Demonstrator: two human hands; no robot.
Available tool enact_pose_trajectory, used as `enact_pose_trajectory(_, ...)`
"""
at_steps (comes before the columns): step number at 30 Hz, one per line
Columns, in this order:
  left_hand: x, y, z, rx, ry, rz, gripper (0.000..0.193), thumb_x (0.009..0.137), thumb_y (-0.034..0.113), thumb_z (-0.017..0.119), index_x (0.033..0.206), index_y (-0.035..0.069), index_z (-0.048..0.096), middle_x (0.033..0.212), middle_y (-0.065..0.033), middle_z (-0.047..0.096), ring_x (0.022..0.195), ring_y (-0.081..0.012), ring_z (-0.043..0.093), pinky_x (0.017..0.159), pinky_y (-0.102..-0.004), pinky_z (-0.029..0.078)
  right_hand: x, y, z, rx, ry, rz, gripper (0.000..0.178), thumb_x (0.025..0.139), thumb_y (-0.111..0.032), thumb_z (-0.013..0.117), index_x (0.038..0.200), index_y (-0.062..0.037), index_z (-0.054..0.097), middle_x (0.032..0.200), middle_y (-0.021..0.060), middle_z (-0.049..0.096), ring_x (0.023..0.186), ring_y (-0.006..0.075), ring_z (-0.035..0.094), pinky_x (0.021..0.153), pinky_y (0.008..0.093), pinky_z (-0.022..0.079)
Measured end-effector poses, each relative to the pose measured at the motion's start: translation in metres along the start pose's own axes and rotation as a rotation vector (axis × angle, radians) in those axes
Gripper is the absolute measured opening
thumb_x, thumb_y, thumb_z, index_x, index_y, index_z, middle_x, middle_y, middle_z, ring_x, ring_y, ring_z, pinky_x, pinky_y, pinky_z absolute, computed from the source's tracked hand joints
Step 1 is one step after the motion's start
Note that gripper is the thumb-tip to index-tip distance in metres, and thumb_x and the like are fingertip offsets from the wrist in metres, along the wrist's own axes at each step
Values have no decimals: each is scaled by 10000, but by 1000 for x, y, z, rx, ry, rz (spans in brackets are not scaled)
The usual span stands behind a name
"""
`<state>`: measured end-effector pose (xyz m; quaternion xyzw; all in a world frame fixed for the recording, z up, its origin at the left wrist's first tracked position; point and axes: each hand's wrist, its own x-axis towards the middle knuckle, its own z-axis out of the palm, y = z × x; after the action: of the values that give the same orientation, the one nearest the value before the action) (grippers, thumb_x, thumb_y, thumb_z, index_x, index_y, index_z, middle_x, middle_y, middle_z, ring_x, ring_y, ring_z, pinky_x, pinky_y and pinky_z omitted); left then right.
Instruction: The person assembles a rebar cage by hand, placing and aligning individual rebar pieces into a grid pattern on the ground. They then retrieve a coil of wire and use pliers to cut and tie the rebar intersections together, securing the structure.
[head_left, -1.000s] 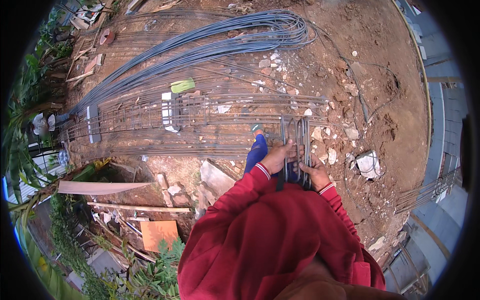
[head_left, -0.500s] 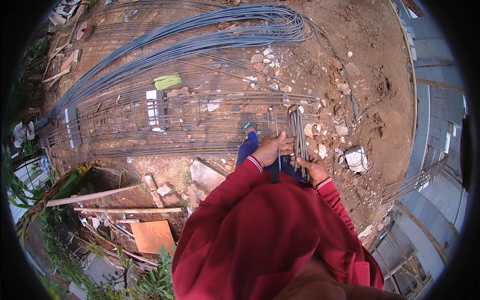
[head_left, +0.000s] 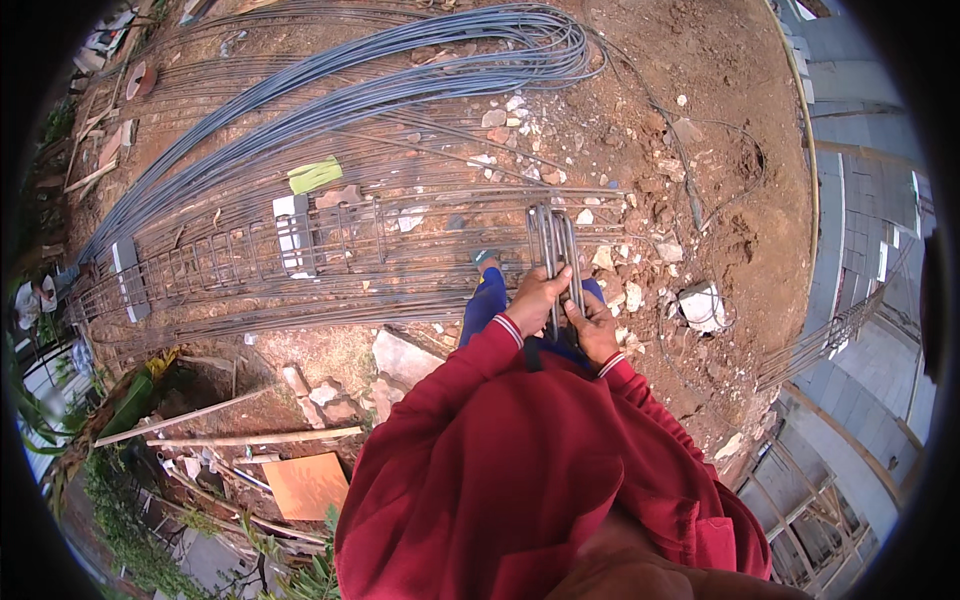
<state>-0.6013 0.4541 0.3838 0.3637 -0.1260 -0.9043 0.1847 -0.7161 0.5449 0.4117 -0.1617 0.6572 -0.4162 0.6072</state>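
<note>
A bundle of rebar stirrups (head_left: 553, 232), thin steel bars bent into long narrow loops, stands upright in front of my body. My left hand (head_left: 536, 300) is closed on its left side, thumb laid along the bars. Lower on the right side, my right hand (head_left: 597, 334) grips the same bundle with fingers wrapped round it. The lower ends of the loops are partly hidden by my hands and red sleeves. Just beyond the bundle, long straight rebars (head_left: 410, 297) lie on the ground, with a rebar cage (head_left: 222, 256) among them to the left.
A blue-grey bundle of bent bars (head_left: 400, 62) curves across the far side. White blocks (head_left: 293, 238) sit at the cage. Stones and a pale concrete lump (head_left: 703, 308) lie on the dirt at right. An orange board (head_left: 306, 486) and wooden strips (head_left: 255, 438) are at near left.
The stirrup in my left hand, apart from the others half a second ago, now lies against those in my right hand. Both hands have come closer together.
</note>
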Motion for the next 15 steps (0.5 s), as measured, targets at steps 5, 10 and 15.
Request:
enact_pose_trajectory(5, 5, 3, 9, -5, 0, -15, 319, 986, 208, 503, 1186, -40, 522, 1229, -178, 599, 965, -218, 630, 779, -348, 548, 7, -11, -18, -137, -86, -91, 249, 966, -167, 561, 1152, -4, 590, 927, 37, 656, 791, 92, 615, 723, 248, 517)
enact_pose_trajectory(10, 22, -3, 22, 79, 116, -7, 144, 965, 182, 547, 1015, 50, 575, 1008, -101, 652, 790, -193, 649, 658, -361, 561, 21, -19, -46, -270, -90, -176, 266, 993, -194, 489, 1137, 9, 583, 972, 61, 634, 914, 134, 578, 818, 278, 469)
enact_pose_trajectory(15, 31, -7, 51, 8, 140, 55, 142, 953, 168, 567, 1003, 38, 593, 963, -99, 667, 801, -191, 656, 665, -352, 561, 23, -19, -64, -105, -66, -277, 207, 974, -113, 488, 1123, 2, 573, 1086, 93, 598, 1013, 156, 536, 929, 293, 416)
